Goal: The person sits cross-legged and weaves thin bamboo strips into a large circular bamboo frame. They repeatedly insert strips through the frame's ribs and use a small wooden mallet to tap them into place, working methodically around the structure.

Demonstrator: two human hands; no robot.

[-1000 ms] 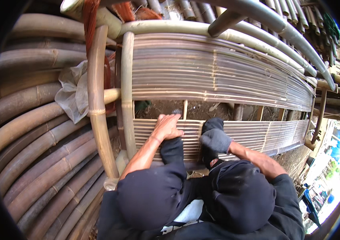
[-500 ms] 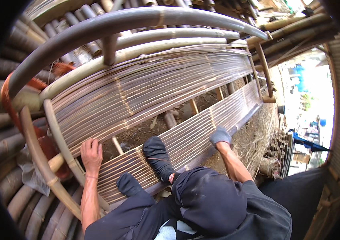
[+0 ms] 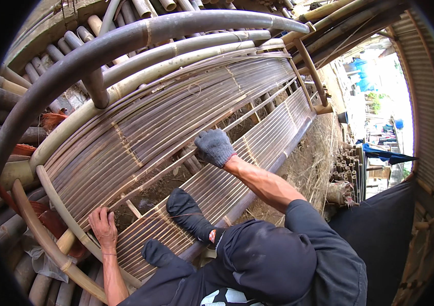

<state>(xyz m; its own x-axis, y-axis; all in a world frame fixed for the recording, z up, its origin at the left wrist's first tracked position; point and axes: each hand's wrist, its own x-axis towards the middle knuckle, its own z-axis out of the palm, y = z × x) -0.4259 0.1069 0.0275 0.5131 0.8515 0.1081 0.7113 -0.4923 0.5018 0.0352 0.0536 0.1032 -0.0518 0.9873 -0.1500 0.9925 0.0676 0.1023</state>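
A long bamboo bench seat [image 3: 125,137] of narrow slats lies before me, with an open gap along its middle. One thin bamboo slat [image 3: 163,167] runs along this gap, apart from the far bundle of slats. My right hand [image 3: 214,148], in a grey knitted glove, is closed around the slat near the bench's middle. At the near left end, my bare left hand [image 3: 103,227] has its fingers bent over the slat's end; its thumb is hidden. My feet, in black socks [image 3: 189,210], stand on the near slats [image 3: 217,188].
A dark curved bamboo rail [image 3: 148,31] arches over the far side. Bamboo arm posts [image 3: 48,234] stand close beside my left arm. Bamboo poles [image 3: 74,43] are piled behind and to the left. Cut bamboo pieces [image 3: 347,166] are stacked at right, near a blue cloth [image 3: 388,155].
My right hand has come from the bench's near edge leftward and inward onto the slat, which now lies out in the gap. The left hand stays at the left end. The view has shifted.
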